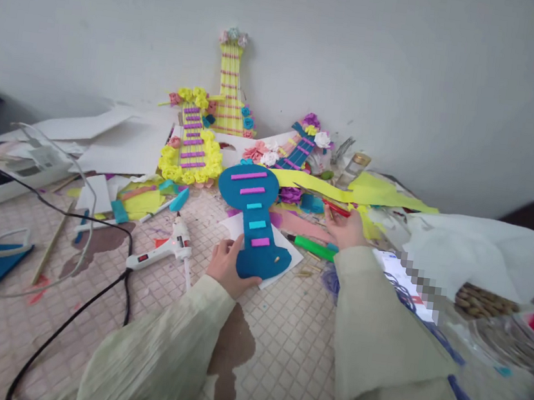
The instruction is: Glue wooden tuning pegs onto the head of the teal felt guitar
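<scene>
A blue foam guitar shape (255, 224) with pink, purple and teal strips lies on white paper in the middle of the table. My left hand (227, 265) grips its lower left edge, fingers curled on it. My right hand (347, 228) reaches out to the right of the guitar, beside a red stick-like item (337, 208) and a green marker (314, 248). Its fingers are bent around something small that I cannot make out.
A white glue gun (163, 252) with a black cord lies left of the guitar. Finished yellow and blue flower-trimmed guitars (193, 145) lean at the wall. Yellow paper sheets (375, 190), a glass bottle (355, 167), a white cloth (475, 251) and foam scraps crowd the right.
</scene>
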`<state>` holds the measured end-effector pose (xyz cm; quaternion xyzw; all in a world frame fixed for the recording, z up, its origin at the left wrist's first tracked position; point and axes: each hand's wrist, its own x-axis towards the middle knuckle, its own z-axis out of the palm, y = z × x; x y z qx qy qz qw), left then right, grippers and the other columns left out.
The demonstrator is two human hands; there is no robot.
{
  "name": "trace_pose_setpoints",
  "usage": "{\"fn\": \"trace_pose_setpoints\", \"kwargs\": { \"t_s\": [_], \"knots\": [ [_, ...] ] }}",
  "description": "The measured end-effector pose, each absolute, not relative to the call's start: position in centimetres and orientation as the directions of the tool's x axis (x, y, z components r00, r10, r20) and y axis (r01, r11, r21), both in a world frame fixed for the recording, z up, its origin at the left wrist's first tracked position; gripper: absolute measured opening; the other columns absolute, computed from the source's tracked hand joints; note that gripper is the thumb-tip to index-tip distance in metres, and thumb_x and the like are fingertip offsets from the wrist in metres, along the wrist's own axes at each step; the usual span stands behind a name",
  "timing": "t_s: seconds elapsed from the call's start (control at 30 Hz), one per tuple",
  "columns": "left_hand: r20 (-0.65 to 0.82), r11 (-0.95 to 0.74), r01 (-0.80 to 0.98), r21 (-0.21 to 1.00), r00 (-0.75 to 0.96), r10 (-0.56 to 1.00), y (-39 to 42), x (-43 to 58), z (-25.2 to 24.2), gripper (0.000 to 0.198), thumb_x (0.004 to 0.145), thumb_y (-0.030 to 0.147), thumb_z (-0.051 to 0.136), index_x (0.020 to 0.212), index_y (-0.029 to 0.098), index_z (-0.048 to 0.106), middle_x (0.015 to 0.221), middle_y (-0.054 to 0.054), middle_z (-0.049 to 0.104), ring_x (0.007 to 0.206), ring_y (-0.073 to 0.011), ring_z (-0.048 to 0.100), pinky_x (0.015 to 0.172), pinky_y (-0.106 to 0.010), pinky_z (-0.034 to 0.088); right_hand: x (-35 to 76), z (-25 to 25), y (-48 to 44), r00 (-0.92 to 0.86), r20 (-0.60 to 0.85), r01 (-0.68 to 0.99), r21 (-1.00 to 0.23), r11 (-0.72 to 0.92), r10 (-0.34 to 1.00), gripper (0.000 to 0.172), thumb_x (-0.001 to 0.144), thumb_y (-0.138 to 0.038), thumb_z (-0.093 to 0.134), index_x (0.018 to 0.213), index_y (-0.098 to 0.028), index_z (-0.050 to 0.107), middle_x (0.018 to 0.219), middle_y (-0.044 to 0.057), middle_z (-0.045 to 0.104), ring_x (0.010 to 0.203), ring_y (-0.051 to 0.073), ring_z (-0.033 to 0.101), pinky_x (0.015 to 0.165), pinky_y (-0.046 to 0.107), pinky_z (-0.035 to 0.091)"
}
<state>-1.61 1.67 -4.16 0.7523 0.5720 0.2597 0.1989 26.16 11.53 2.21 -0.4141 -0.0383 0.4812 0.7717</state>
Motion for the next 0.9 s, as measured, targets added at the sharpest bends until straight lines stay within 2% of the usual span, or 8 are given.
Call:
{"fn": "trace_pose_setpoints", "kwargs": {
  "t_s": [0.17,0.3,0.4,0.5,0.57,0.63,0.77,0.9],
  "knots": [
    [0.109,-0.267,0.821,0.504,0.246,0.963,1.5,-1.6,-3.0,0.092,0.055,0.049,0.070,0.133,0.022,0.028,0.104,-0.011,0.048,0.101,-0.0328,0.047,0.084,-0.050,0.040,26.2,0.3,12.8,0.427,-0.353,-0.755,-0.647,0.112,0.833,0.024,0.086,-0.028,0.050,0.103,-0.013,0.054,0.097,0.005,0.059,0.079,0.013,0.059,0.066,0.030,0.052],
    [0.130,-0.243,0.726,0.643,0.210,0.969,1.3,-1.6,-2.3,0.090,0.051,0.036,0.075,0.130,0.021,0.035,0.102,-0.009,0.048,0.097,-0.0298,0.052,0.083,-0.046,0.043,26.9,-0.1,12.4,0.384,-0.344,-0.754,-0.653,0.076,0.857,0.028,0.086,-0.029,0.050,0.109,-0.014,0.052,0.105,0.006,0.057,0.086,0.015,0.058,0.071,0.034,0.051],
    [0.164,-0.190,0.483,0.855,0.098,0.982,1.5,-1.7,-2.4,0.082,0.047,0.029,0.077,0.123,0.024,0.045,0.098,-0.006,0.049,0.090,-0.0244,0.055,0.080,-0.042,0.046,27.3,-0.4,11.9,0.382,-0.347,-0.735,-0.676,0.054,0.856,0.030,0.085,-0.031,0.050,0.111,-0.015,0.051,0.108,0.007,0.056,0.090,0.017,0.057,0.075,0.036,0.050],
    [-0.048,0.046,-0.029,0.999,-0.068,0.997,1.9,-1.7,-2.4,0.075,0.037,0.018,0.082,0.108,0.021,0.056,0.091,-0.004,0.056,0.079,-0.0183,0.058,0.073,-0.033,0.048,27.5,-0.8,11.2,0.391,-0.356,-0.699,-0.715,0.023,0.849,0.030,0.086,-0.031,0.049,0.111,-0.015,0.051,0.109,0.007,0.055,0.091,0.017,0.057,0.076,0.037,0.050],
    [-0.234,0.197,-0.377,0.905,-0.054,0.971,2.1,-1.6,-2.2,0.063,0.033,0.011,0.082,0.093,0.016,0.062,0.082,-0.004,0.062,0.072,-0.0163,0.059,0.068,-0.030,0.049,27.5,-1.0,10.7,0.393,-0.351,-0.665,-0.747,-0.002,0.850,0.030,0.086,-0.031,0.049,0.110,-0.015,0.051,0.108,0.007,0.056,0.090,0.016,0.057,0.075,0.036,0.050],
    [-0.309,0.253,-0.551,0.795,-0.009,0.951,2.2,-1.5,-1.7,0.047,0.037,0.011,0.080,0.081,0.012,0.064,0.075,-0.005,0.065,0.067,-0.0152,0.060,0.065,-0.028,0.050,27.4,-1.1,10.1,0.388,-0.334,-0.620,-0.785,-0.025,0.859,0.029,0.086,-0.032,0.049,0.108,-0.014,0.052,0.105,0.007,0.057,0.086,0.015,0.058,0.072,0.034,0.051],
    [-0.330,0.242,-0.656,0.715,-0.011,0.944,2.2,-1.4,-0.8,0.025,0.048,0.014,0.074,0.071,0.012,0.063,0.069,-0.002,0.067,0.062,-0.0125,0.061,0.060,-0.023,0.050,27.2,-0.2,9.1,0.351,-0.261,-0.480,-0.875,-0.066,0.899,0.019,0.086,-0.027,0.047,0.096,-0.014,0.057,0.091,0.005,0.063,0.080,0.014,0.061,0.068,0.030,0.052],
    [-0.346,0.248,-0.709,0.660,0.006,0.938,1.8,-1.7,-0.2,0.019,0.056,0.015,0.070,0.073,0.015,0.062,0.069,0.000,0.068,0.063,-0.0133,0.063,0.057,-0.023,0.051,27.3,1.3,7.4,0.291,-0.150,-0.270,-0.960,-0.069,0.945,0.015,0.080,-0.021,0.050,0.083,-0.016,0.063,0.082,0.006,0.068,0.083,0.017,0.063,0.072,0.031,0.052]
  ]
}}
